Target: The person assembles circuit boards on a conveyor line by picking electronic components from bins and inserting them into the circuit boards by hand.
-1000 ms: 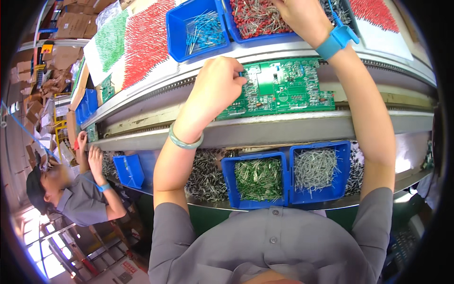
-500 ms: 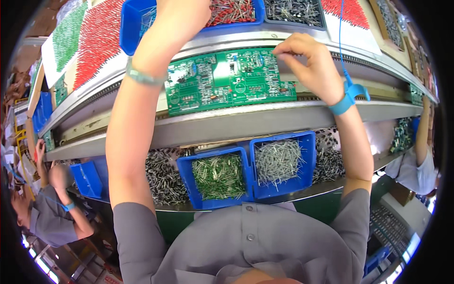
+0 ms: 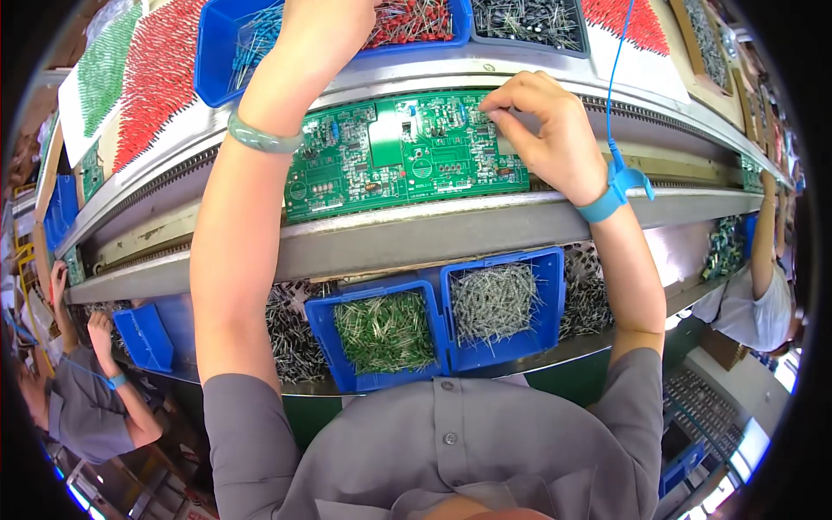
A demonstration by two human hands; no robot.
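Note:
My right hand (image 3: 555, 130) is at the upper right part of a green circuit board (image 3: 386, 143) that carries many small components. Its thumb and forefinger are pinched together at the board's surface; what lies between them is too small to make out. My left hand (image 3: 325, 35) reaches up over a blue bin (image 3: 212, 52) with blue-bodied parts (image 3: 251, 48) on one side and red-bodied leaded parts (image 3: 416, 22) on the other. The fingers of this hand are hidden or cut off by the top edge. A blue wrist strap (image 3: 604, 205) with a cord circles my right wrist.
The board rests between the rails of a track (image 3: 390, 224). Nearer me stand a blue bin of green parts (image 3: 386, 332) and one of silvery parts (image 3: 492, 302), with loose dark parts (image 3: 295, 338) alongside. A dark bin (image 3: 529, 22) stands behind. Co-workers' arms (image 3: 130, 403) show at both sides.
The whole scene has shifted slightly left in view. My right fingertips have come a little lower on the board, still pinched. My left hand remains over the far blue bin.

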